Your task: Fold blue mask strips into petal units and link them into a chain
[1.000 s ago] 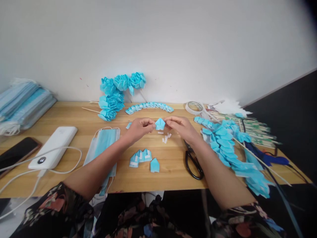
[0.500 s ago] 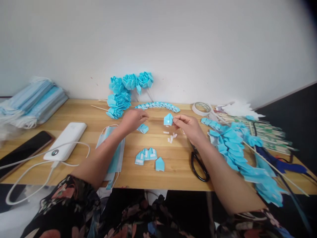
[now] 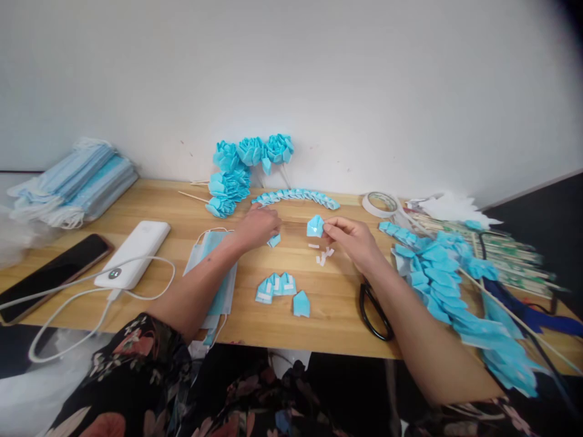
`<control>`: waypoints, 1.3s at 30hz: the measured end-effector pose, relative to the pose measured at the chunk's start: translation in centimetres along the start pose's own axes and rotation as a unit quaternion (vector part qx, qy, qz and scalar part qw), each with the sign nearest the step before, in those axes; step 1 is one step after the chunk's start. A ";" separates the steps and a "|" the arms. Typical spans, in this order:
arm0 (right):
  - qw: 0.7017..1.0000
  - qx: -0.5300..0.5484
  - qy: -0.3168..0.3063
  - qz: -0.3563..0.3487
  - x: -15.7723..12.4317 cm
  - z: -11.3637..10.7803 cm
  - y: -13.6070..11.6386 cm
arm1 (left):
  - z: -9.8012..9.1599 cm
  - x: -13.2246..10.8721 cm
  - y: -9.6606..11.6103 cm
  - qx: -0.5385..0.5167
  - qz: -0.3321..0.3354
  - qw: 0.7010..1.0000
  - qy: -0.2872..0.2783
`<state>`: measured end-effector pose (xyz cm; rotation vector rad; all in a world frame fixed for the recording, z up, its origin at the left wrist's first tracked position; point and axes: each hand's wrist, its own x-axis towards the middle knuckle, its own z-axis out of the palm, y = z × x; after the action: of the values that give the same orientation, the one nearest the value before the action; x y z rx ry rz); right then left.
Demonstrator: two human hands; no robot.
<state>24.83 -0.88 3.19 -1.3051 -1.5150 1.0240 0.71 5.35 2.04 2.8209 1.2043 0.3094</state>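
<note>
My right hand (image 3: 353,238) pinches a small folded blue petal (image 3: 315,226) by its right edge. The petal has a pointed top and a small white spot on its face. My left hand (image 3: 260,227) is curled over the table by the left end of an arc of overlapping folded petals (image 3: 296,194); its fingertips are mostly hidden. A small blue folded piece (image 3: 274,240) shows just under that hand. Nearer to me lie joined petals with white tape strips (image 3: 276,287) and a single petal (image 3: 301,303). White paper scraps (image 3: 323,255) are below the held petal.
Blue flowers on sticks (image 3: 231,176) stand near the wall. Left are stacked masks (image 3: 75,182), a power bank (image 3: 133,255) with a cable, a phone (image 3: 52,276) and a mask (image 3: 210,285). Right are a tape roll (image 3: 380,205), black scissor handles (image 3: 376,312) and blue petal strips (image 3: 432,279).
My left hand has moved away from the held petal to the arc's left end. My right hand keeps its pinch on the petal. The whole view has shifted slightly.
</note>
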 end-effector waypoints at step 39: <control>0.998 0.010 -0.052 0.028 -0.5 0.3 -0.8 | -1.7 -0.2 5.0 -0.388 -0.060 0.910 0.131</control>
<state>24.31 -1.45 3.83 -1.3054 -1.5485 1.1552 3.75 1.74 4.31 2.0459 0.9799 0.9417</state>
